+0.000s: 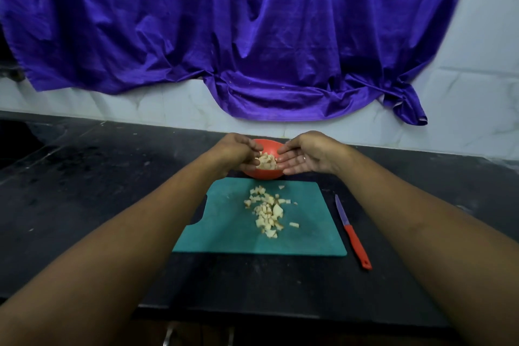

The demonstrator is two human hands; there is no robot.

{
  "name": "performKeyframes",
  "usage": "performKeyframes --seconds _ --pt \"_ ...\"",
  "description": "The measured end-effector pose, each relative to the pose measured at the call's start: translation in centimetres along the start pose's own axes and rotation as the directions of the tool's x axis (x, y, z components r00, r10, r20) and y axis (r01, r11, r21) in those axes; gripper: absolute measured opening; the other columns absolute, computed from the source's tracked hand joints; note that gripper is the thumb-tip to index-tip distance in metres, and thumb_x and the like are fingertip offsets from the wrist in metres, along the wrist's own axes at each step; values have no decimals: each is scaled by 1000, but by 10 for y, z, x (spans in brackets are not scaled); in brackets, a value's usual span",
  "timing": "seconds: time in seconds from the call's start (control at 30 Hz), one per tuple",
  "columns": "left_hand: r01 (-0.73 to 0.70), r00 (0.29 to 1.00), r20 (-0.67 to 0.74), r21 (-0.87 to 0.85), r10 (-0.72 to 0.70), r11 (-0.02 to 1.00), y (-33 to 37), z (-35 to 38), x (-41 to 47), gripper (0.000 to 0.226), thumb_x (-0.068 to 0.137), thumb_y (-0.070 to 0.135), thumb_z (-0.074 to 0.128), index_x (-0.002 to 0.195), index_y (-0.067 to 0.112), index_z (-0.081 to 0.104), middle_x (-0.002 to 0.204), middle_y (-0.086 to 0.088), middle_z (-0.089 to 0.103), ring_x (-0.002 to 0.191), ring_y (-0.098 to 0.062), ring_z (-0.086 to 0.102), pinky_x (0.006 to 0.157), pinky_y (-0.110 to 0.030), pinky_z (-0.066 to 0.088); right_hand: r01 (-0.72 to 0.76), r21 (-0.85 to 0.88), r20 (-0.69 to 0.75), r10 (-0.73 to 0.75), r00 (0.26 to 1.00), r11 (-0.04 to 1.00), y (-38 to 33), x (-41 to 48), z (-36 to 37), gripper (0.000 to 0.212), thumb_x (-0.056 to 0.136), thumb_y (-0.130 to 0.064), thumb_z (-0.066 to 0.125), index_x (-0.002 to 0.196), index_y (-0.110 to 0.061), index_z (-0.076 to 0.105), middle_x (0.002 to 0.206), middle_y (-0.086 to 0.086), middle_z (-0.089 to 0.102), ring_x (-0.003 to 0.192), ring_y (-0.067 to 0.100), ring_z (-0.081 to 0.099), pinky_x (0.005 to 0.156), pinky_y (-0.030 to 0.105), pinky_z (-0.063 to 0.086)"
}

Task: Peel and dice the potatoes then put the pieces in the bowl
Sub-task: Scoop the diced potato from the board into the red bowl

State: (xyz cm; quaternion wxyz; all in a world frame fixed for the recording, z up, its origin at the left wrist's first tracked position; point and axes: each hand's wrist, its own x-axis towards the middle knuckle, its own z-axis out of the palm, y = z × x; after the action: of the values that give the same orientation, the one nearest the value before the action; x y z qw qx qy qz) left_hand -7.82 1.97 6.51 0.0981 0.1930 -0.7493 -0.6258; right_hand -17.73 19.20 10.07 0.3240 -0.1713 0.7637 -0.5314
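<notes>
The left hand (238, 155) hangs over the near-left rim of the red bowl (264, 175). Its fingers are bent down and inward toward the contents. One pale piece sits right at the fingertips, but whether the fingers actually pinch it or only touch it cannot be told. The right hand (304, 159) faces it from the other side with the palm turned up and inward and the fingers (283, 161) straight, relaxed and holding nothing. Their tips reach the bowl's right rim, and a ring shows on one finger. Both forearms stretch out from the bottom corners of the view and meet at the bowl.

Between the two hands, inside the bowl, lies a heap of potato dice (266, 163), pale with a few brownish edges. The bowl stands on the black counter (84, 182), touching or just beyond the far edge of a teal cutting board (314, 236).

More cut potato, the loose pieces (266, 212), is scattered in a rough strip down the middle of the board, with a few single cubes lying a little off to the right. The board's left edge has a notch, partly hidden by the left forearm.

Just beside the board's right edge, on the counter, lies a knife (352, 230) with a purple blade and a red handle. The blade points away from the person.

Behind the counter rises a white tiled wall (84, 104). A creased purple cloth (252, 36) is draped over most of it, its lowest fold sagging down behind the bowl.
</notes>
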Motion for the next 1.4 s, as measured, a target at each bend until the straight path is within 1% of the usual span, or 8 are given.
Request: performKeyframes --seconds 0.3,0.43,0.6,0.73,0.9,1.13,1.23,1.4 --pt "-28 984 178 178 -4 984 -26 12 -34 20 103 4 53 113 8 71 95 -7 78 75 -12 69 68 -27 57 86 -534 75 -54 996 841 35 -31 14 24 107 -22 52 115 -8 70 110 11 73 94 24 72 77 35 59" --pt "-14 989 150 194 -16 981 -36 10 -46 25 102 -3 50 112 9 69 106 -12 77 80 -16 66 70 -30 57 106 -447 78 -79 994 888 45 -36 8 22 100 -2 58 115 -10 72 108 8 77 103 22 73 85 34 59" --pt "-39 997 74 223 23 974 -48 11 -49 23 99 -2 56 107 14 71 114 -16 71 80 -17 62 66 -28 55 127 -217 41 -121 992 968 56 -31 5 28 104 -28 59 111 -6 76 108 8 78 102 23 75 93 40 59" --pt "-53 999 17 253 51 966 -52 12 -44 22 99 2 58 101 20 70 109 -10 71 88 -17 64 75 -33 56 146 -159 -40 -154 987 976 61 -22 3 22 106 -13 54 119 -6 70 112 13 74 98 26 75 85 38 62" --pt "-58 996 -22 542 83 839 -61 14 -25 32 99 8 56 127 18 68 127 0 63 115 -19 60 100 -36 51 34 -679 -164 -196 967 733 73 -4 2 27 100 -7 48 110 -6 73 110 13 72 96 24 67 87 42 57" --pt "-182 983 158 809 92 559 -68 23 -11 45 89 11 52 130 25 66 135 -4 61 120 -25 53 104 -51 48 131 -903 34 -235 971 409 83 8 32 37 99 -16 54 134 -7 63 132 12 50 124 31 51 105 45 46" --pt "-211 975 202 712 93 670 -65 21 -17 50 88 3 49 129 22 69 130 -4 67 120 -22 59 107 -46 49 193 -846 79 -242 967 497 80 6 35 36 98 -7 53 131 -10 67 128 7 57 122 26 54 104 40 47" --pt "-182 975 194 389 113 903 -64 10 -34 42 95 -10 46 117 14 72 116 0 73 112 -10 66 107 -38 51 200 -631 66 -205 977 750 72 -4 21 35 96 2 47 99 -19 75 100 -5 67 91 11 60 70 25 46"
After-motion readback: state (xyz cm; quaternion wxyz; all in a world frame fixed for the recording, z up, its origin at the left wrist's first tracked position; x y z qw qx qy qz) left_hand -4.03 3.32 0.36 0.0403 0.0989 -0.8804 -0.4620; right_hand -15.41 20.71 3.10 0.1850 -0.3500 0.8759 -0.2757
